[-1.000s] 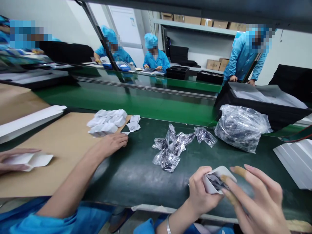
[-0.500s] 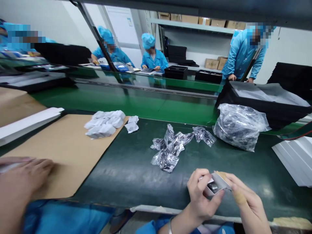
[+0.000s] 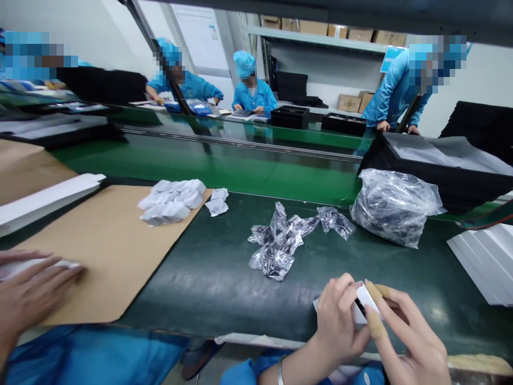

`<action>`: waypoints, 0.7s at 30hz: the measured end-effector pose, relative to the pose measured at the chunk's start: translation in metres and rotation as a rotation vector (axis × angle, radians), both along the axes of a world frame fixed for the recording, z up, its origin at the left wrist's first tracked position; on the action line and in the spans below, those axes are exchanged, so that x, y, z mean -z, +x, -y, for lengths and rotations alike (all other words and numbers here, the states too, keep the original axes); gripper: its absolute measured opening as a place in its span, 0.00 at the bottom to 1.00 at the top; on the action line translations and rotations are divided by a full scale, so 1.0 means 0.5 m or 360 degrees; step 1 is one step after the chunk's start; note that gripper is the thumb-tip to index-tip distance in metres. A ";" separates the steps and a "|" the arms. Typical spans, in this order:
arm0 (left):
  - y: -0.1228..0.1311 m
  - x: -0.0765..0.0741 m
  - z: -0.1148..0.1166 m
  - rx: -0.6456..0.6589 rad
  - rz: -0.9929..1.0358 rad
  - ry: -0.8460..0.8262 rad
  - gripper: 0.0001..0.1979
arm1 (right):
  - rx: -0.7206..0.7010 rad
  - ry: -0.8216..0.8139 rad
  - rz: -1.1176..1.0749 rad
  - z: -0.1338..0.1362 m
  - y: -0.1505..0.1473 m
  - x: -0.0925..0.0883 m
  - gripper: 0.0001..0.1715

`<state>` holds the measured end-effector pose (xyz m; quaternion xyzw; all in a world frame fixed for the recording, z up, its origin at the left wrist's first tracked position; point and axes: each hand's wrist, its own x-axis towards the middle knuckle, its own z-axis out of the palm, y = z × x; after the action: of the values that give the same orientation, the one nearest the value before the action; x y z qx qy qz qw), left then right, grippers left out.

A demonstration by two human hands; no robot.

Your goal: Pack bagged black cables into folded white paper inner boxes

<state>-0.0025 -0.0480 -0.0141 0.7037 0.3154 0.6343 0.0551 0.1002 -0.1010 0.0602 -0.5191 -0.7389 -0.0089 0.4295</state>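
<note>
White card forms one small rectangular box (image 3: pixel 368 302), held in two bare hands over the near side of a dark green work surface (image 3: pixel 192 289), as I follow remotely through the head camera. The left hand (image 3: pixel 339 315), one silver bracelet (image 3: pixel 280 371) at its wrist, curls its fingers around the box; the right hand (image 3: pixel 412 331), tan finger covers (image 3: pixel 375 325) on several digits, pinches the box's smooth white end panel. A narrow dark gap shows beside that panel; the contents are hidden from me.

Beyond the hands I count roughly six small clear plastic packets of dark parts (image 3: pixel 276 262), overlapping too much for a sure tally, plus one large, bulging clear plastic bag (image 3: pixel 395 208). Two white paper-wrapped packets (image 3: pixel 217 206) lie just beside one brown cardboard sheet (image 3: pixel 108 240), which bears a heap of white bundles (image 3: pixel 172 200), about a dozen. At far left, a co-worker's hand (image 3: pixel 44 289) rests over a white piece on that sheet.

Across the glossy green belt (image 3: pixel 248 174) I count at least four people in blue workwear (image 3: pixel 254 97). One blue-and-white sticker (image 3: pixel 212 32) on a white door and the printing on the shelf's brown cartons (image 3: pixel 315 27) are too small to read.
</note>
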 end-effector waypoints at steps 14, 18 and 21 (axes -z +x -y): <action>0.014 -0.001 0.019 -0.0014 0.0121 -0.0188 0.18 | 0.0033 0.0551 0.1364 0.027 0.027 0.059 0.09; 0.015 0.007 0.016 0.0002 0.0174 -0.0143 0.23 | 0.0132 0.0595 0.1449 0.036 0.010 0.068 0.10; -0.001 0.006 0.012 0.0098 0.0038 -0.0265 0.21 | 0.0160 0.0381 0.1046 0.020 0.007 0.047 0.14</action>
<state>-0.0030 -0.0540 -0.0170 0.6985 0.3445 0.6122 0.1367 0.1039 -0.1111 0.0367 -0.4703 -0.8048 -0.2832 0.2256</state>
